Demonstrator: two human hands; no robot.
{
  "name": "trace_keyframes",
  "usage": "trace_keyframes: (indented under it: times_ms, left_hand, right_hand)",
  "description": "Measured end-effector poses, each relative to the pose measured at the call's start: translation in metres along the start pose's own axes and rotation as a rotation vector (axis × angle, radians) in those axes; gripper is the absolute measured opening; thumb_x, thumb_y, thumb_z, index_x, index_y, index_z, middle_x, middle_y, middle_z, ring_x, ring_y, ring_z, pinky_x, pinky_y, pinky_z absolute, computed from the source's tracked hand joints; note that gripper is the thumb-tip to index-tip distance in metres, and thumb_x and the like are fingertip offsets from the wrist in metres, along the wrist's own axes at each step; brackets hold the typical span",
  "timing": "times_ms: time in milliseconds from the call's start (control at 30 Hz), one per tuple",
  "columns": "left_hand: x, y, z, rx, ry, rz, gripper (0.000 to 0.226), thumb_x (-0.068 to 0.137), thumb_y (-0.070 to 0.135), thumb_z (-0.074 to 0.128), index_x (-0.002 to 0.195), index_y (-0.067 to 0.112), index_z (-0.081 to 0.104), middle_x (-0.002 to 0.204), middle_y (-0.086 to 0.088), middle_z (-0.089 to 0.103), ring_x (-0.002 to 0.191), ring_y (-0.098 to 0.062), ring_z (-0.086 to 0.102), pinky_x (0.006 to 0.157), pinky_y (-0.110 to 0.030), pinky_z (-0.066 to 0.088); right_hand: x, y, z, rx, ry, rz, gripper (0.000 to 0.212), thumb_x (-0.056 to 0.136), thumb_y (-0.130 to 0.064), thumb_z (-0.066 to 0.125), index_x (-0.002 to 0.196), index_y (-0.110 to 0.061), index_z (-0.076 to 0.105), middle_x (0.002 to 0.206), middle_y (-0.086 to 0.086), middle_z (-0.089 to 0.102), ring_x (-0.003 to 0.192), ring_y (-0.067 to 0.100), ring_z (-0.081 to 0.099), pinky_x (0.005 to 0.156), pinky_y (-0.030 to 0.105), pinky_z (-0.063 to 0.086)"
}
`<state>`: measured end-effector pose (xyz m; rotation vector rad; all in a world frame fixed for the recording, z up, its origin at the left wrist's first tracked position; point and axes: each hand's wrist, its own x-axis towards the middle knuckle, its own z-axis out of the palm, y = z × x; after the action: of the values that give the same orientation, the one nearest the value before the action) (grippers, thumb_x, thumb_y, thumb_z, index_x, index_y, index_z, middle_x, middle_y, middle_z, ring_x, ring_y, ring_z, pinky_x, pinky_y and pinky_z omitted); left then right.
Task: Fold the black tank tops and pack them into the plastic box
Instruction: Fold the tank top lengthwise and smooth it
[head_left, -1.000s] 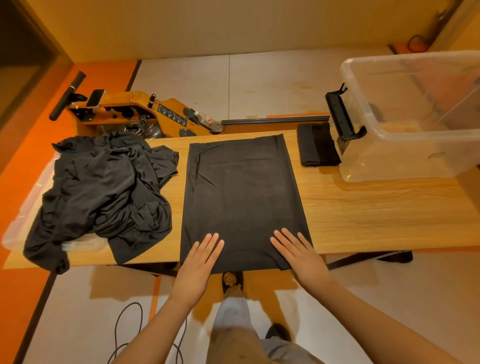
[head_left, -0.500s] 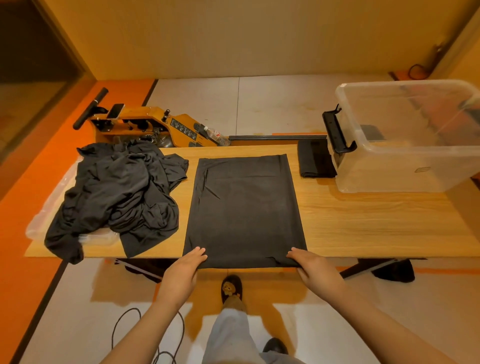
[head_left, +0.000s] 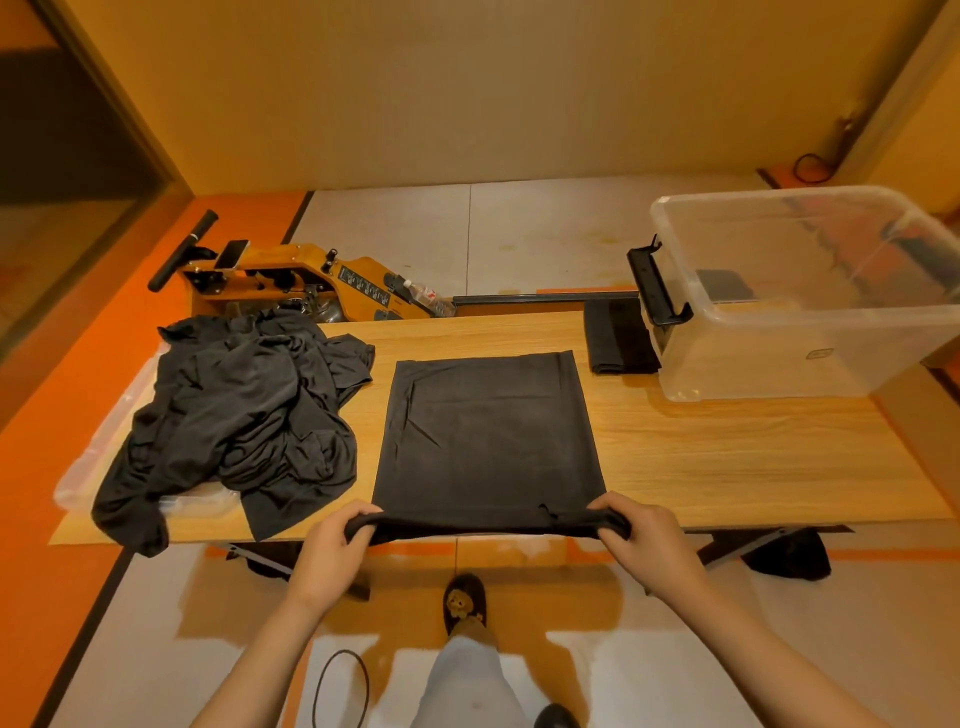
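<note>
Long light-wood table (head_left: 727, 457) runs left to right across the view.

Clear plastic box with a black clip handle (head_left: 789, 358): stands at the far right of the table, open at the top.

Heap of crumpled black tank tops (head_left: 234, 415): on the left end of the table, partly over a clear plastic sheet, one tail hanging off the near edge.

Flattened black tank top, a rectangular panel (head_left: 488, 441): centre of the table, between heap and box, apart from both. Far edge lies flat; near edge is at the table's near rim, bunched and raised.

Small folded black garment (head_left: 618, 338): at the far edge, just left of the box, touching or nearly touching its handle side.

Left hand (head_left: 332, 551): fingers curled round the near left corner of the flattened top.

Right hand (head_left: 649, 540): fingers curled round the near right corner. The hem is stretched taut between the two hands.
</note>
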<state>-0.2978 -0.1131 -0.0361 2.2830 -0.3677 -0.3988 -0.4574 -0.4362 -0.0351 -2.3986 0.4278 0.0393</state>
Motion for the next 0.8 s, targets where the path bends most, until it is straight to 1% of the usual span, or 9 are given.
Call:
trace_keyframes:
  times_ms: [67, 167, 333, 400, 467, 533, 600, 700, 800]
  left_hand:
    - [0.009, 0.005, -0.005, -0.029, -0.002, -0.014, 0.025, 0.094, 0.003, 0.056, 0.088, 0.025, 0.066, 0.09, 0.007, 0.067, 0.087, -0.004, 0.061, 0.07, -0.015, 0.046]
    - [0.03, 0.01, -0.014, -0.037, -0.03, -0.023, 0.021, 0.094, 0.005, 0.056, 0.087, 0.022, 0.066, 0.09, 0.005, 0.067, 0.082, -0.002, 0.061, 0.072, -0.022, 0.051]
    - [0.097, 0.025, -0.027, -0.105, -0.106, -0.075, 0.023, 0.099, 0.012, 0.051, 0.084, 0.02, 0.066, 0.087, 0.002, 0.066, 0.081, -0.007, 0.061, 0.062, -0.017, 0.044]
    - [0.132, 0.032, -0.035, -0.115, -0.145, -0.09, 0.025, 0.1, 0.017, 0.05, 0.082, 0.019, 0.067, 0.082, -0.003, 0.065, 0.081, -0.017, 0.061, 0.066, -0.026, 0.04]
    - [0.167, 0.041, -0.04, -0.133, -0.168, -0.106, 0.026, 0.1, 0.017, 0.05, 0.08, 0.02, 0.066, 0.079, -0.001, 0.064, 0.077, -0.013, 0.061, 0.067, -0.024, 0.04]
    - [0.204, 0.048, -0.041, -0.21, -0.201, -0.146, 0.023, 0.1, 0.015, 0.049, 0.085, 0.021, 0.065, 0.085, 0.002, 0.067, 0.081, -0.007, 0.063, 0.068, -0.018, 0.045]
    - [0.242, 0.046, -0.035, -0.251, -0.261, -0.209, 0.016, 0.1, 0.018, 0.05, 0.094, 0.018, 0.065, 0.094, 0.0, 0.07, 0.088, -0.014, 0.066, 0.072, -0.021, 0.049]
    - [0.279, 0.03, -0.023, -0.156, -0.295, -0.271, 0.036, 0.099, 0.026, 0.051, 0.068, 0.01, 0.046, 0.068, -0.005, 0.052, 0.069, -0.025, 0.054, 0.066, -0.031, 0.036]
    - [0.292, 0.019, -0.013, -0.086, -0.239, -0.328, 0.041, 0.1, 0.027, 0.05, 0.067, 0.006, 0.036, 0.06, 0.0, 0.04, 0.061, -0.019, 0.044, 0.063, -0.033, 0.03]
  right_hand:
    - [0.01, -0.003, -0.004, 0.052, 0.029, 0.016, 0.027, 0.087, -0.013, 0.064, 0.098, -0.037, 0.061, 0.085, -0.015, 0.066, 0.081, 0.002, 0.061, 0.071, 0.021, 0.051]
    - [0.032, -0.008, -0.009, 0.135, 0.079, 0.036, 0.025, 0.086, -0.008, 0.065, 0.098, -0.03, 0.066, 0.089, -0.017, 0.066, 0.087, 0.001, 0.062, 0.077, 0.021, 0.052]
    - [0.095, -0.014, -0.023, 0.287, 0.146, 0.098, 0.017, 0.086, -0.008, 0.066, 0.092, -0.024, 0.068, 0.088, -0.013, 0.066, 0.088, -0.001, 0.059, 0.075, 0.018, 0.048]
    - [0.128, -0.018, -0.03, 0.376, 0.165, 0.135, 0.016, 0.085, -0.006, 0.067, 0.087, -0.022, 0.068, 0.085, -0.008, 0.066, 0.083, -0.002, 0.059, 0.071, 0.016, 0.046]
    - [0.162, -0.022, -0.037, 0.446, 0.199, 0.183, 0.009, 0.086, -0.008, 0.066, 0.085, -0.017, 0.068, 0.079, -0.005, 0.064, 0.075, 0.0, 0.058, 0.067, 0.015, 0.044]
    - [0.198, -0.019, -0.038, 0.503, 0.243, 0.257, 0.008, 0.089, -0.013, 0.065, 0.082, -0.008, 0.065, 0.07, 0.0, 0.059, 0.068, 0.007, 0.055, 0.065, 0.023, 0.043]
    - [0.236, -0.003, -0.029, 0.525, 0.249, 0.378, 0.015, 0.09, -0.018, 0.064, 0.08, -0.008, 0.061, 0.072, 0.002, 0.059, 0.073, 0.013, 0.057, 0.07, 0.033, 0.044]
    - [0.268, 0.016, -0.009, 0.48, 0.234, 0.577, 0.016, 0.09, -0.022, 0.065, 0.088, -0.006, 0.064, 0.089, 0.004, 0.064, 0.091, 0.022, 0.059, 0.08, 0.035, 0.047]
    - [0.275, 0.017, 0.001, 0.396, 0.286, 0.622, 0.022, 0.091, -0.025, 0.064, 0.085, -0.004, 0.063, 0.08, 0.003, 0.063, 0.081, 0.018, 0.058, 0.067, 0.028, 0.042]
